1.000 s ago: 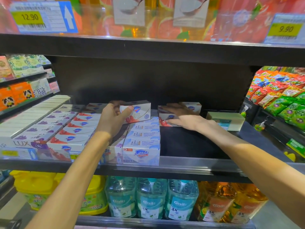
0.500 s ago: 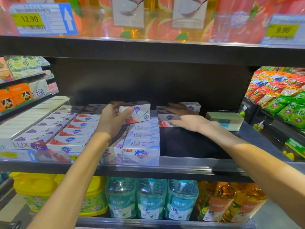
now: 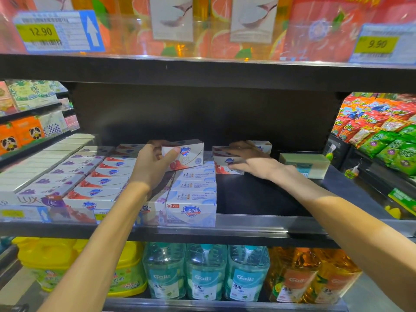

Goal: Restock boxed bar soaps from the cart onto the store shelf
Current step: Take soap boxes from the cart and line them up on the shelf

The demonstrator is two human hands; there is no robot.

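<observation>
Mid-restock: left hand [image 3: 155, 164] gripping a red-and-white soap box [image 3: 186, 155] above the blue row, right hand [image 3: 252, 162] flat on boxes [image 3: 227, 164] at shelf [image 3: 258, 199] back; next, probably setting it down squarely

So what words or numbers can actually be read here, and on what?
"12.90": yellow price tag, upper left.
"9.90": yellow price tag, upper right.
"Safeguard": blue soap box at the shelf front.
"LUX": purple soap box.
"Gall", "3X": clear bottles below.
Fine print and barcodes: too blurred.
</observation>
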